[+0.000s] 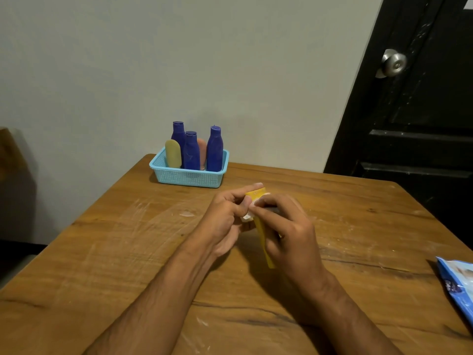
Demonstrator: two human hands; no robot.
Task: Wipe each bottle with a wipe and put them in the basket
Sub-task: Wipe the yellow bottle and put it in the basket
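Nearest to us, our two forearms reach in over the wooden counter [107,265] and meet at a yellow bottle [262,234], held just above the counter's middle and tilted, its far end pointing away from us. Our right hand [289,231] has its fingers curled round the bottle's body. Our left hand [225,216] pinches a small white wipe [247,217] against the bottle's side, its fingers bent around the upper end.

Farther back, near the counter's far edge by the wall, stands a light blue basket [189,176]. In it three dark blue bottles [214,149] stand upright, with a pale yellow bottle [173,153] at the left and an orange bottle [202,149] partly hidden behind the blue ones.

At the right edge of the counter lies a blue packet of wipes [458,285], only partly in view. Beyond it is a black door [422,124] with a metal knob [394,63].
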